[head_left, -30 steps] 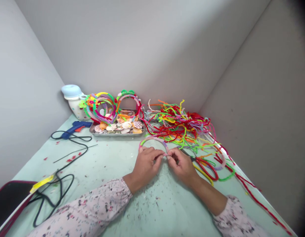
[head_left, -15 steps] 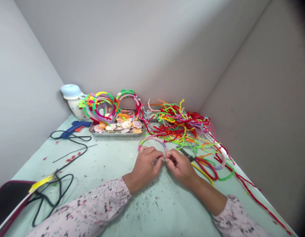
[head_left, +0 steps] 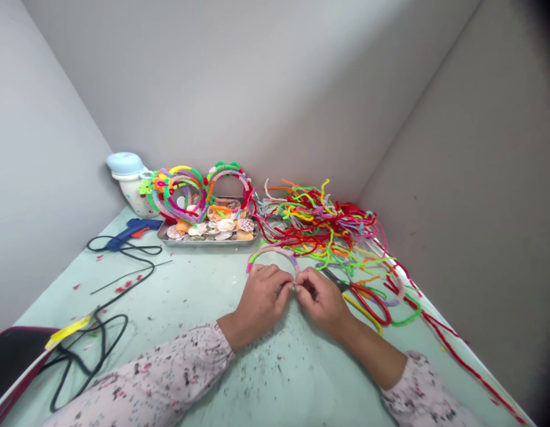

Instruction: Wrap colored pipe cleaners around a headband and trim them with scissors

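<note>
A headband (head_left: 275, 248) wrapped in fuzzy pipe cleaner, pink, green and lilac, arches up beyond my fingers. My left hand (head_left: 266, 296) is closed around its lower part, thumb and forefinger pinched at the near tip. Facing it, my right hand (head_left: 321, 296) pinches that same lilac end, fingers curled. The fingertips of both hands nearly meet there, and they hide exactly what is between them. Just right of my right hand lie scissors (head_left: 370, 301) with red handles and dark blades.
Behind my hands, a metal tray (head_left: 203, 242) holds seashells (head_left: 225, 225), with finished colourful headbands (head_left: 186, 172) standing on it. A tangled pile of pipe cleaners (head_left: 319, 213) lies at back right. Left are a blue glue gun (head_left: 127, 232), black cord (head_left: 143, 284) and a blue-lidded container (head_left: 130, 178).
The whole view has shifted slightly. Both hands keep their pinch at the headband's end, with hardly any movement of the fingers.
</note>
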The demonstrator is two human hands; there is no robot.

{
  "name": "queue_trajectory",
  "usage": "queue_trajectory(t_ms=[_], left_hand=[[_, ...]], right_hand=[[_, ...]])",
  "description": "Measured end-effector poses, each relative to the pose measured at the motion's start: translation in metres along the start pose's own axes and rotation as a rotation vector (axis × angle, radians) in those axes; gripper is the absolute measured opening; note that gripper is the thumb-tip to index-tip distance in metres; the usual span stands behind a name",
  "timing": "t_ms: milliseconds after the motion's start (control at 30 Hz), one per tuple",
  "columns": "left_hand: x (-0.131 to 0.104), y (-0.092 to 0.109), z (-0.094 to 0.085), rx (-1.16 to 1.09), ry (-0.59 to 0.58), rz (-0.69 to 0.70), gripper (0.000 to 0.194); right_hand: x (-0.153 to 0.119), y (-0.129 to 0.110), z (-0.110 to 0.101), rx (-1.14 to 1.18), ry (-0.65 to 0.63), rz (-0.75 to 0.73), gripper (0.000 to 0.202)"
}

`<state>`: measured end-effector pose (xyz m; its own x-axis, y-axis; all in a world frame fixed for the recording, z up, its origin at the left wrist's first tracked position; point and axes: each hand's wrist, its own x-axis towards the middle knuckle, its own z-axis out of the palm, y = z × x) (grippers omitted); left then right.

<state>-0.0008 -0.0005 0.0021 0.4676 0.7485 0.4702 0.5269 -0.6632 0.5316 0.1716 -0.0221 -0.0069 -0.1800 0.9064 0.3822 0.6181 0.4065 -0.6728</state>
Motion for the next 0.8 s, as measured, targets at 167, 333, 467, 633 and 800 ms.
queue_trajectory(t_ms=[167, 333, 467, 633, 800], left_hand=[[0.0, 0.0, 0.001, -0.001, 0.025, 0.0, 0.013], [0.0, -0.001, 0.002, 0.003, 0.05, 0.051, 0.014], [-0.001, 0.001, -0.001, 0.0, 0.085, 0.132, 0.015], [-0.005, 0.006, -0.005, 0.028, 0.081, 0.265, 0.02], [-0.005, 0.006, -0.004, 0.049, 0.071, 0.249, 0.018]], right_hand=[[-0.001, 0.001, -0.002, 0.196, 0.057, 0.086, 0.007], [0.001, 0.008, -0.002, 0.393, 0.137, 0.252, 0.021], [0.005, 0.014, 0.001, 0.444, 0.174, 0.331, 0.031], [0.008, 0.014, 0.001, 0.509, 0.18, 0.344, 0.034], [0.013, 0.014, -0.002, 0.653, 0.221, 0.4, 0.044]])
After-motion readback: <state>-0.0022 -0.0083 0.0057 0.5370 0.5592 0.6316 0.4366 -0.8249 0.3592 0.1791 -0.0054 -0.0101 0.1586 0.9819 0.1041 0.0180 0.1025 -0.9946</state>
